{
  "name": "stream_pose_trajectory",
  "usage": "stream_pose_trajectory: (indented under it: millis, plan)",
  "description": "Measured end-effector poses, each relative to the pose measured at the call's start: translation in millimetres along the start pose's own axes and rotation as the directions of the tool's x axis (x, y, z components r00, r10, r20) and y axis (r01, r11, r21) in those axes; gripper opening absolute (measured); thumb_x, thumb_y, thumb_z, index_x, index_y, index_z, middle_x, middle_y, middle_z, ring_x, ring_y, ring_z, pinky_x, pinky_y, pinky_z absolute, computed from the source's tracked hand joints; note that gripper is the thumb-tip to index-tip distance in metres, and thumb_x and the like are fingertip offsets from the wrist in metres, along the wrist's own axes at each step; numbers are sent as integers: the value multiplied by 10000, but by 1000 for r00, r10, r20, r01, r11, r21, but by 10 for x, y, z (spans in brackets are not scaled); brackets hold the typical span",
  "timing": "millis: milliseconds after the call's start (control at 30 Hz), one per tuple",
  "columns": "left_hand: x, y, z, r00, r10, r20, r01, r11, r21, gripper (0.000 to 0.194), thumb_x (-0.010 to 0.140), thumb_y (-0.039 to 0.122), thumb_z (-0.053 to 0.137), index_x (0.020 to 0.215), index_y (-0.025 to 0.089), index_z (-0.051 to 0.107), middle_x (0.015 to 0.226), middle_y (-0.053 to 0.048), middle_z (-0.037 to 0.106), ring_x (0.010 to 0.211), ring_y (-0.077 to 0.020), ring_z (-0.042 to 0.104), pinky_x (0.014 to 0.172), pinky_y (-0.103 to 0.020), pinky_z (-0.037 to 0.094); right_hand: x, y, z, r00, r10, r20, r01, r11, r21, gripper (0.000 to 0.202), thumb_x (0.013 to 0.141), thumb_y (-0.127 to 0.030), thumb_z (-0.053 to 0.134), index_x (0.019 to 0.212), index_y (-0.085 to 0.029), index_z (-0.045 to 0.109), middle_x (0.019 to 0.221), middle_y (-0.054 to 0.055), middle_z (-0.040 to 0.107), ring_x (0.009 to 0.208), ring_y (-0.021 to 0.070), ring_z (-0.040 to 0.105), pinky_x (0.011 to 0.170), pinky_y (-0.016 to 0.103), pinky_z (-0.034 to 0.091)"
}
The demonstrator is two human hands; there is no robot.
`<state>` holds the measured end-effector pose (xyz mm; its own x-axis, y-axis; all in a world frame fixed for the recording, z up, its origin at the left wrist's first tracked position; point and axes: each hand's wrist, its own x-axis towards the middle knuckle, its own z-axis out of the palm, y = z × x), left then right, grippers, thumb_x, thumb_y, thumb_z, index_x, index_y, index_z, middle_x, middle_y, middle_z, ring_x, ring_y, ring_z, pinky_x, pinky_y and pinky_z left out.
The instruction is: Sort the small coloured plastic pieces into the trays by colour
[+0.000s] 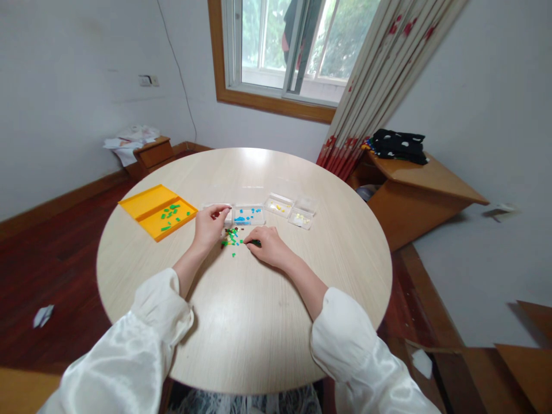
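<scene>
A small pile of mixed building bricks, mostly green with some brown, blue and yellow, lies on the table between my hands. My left hand is closed in a pinch on a small dark brick. It hovers at a clear box that it partly hides. Beside the pile's right edge, my right hand rests low with thumb and fingertips pinched together. What they hold, if anything, is too small to tell. A clear box with blue bricks stands just behind the pile.
To the left, an open orange case has green bricks in one half. Clear boxes with yellow bricks and pale bricks stand right of the blue ones. All are on a round wooden table.
</scene>
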<state>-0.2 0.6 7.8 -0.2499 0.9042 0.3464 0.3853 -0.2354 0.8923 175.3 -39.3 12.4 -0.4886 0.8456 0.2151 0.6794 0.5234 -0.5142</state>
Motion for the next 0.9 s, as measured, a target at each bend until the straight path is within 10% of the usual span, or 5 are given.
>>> stream_pose_trajectory:
  millis: [900]
  plan:
    - [18,-54,5,1000,3,6,-3,1000,-2,230,709,326,568,789,161,707,792,-61,707,668,-154,574,607,-261,426,48,124,67,967,-45,-249,91,980,178,264,809,-84,542,1025,-184,658,834,36,619,772,132,564,735,264,441]
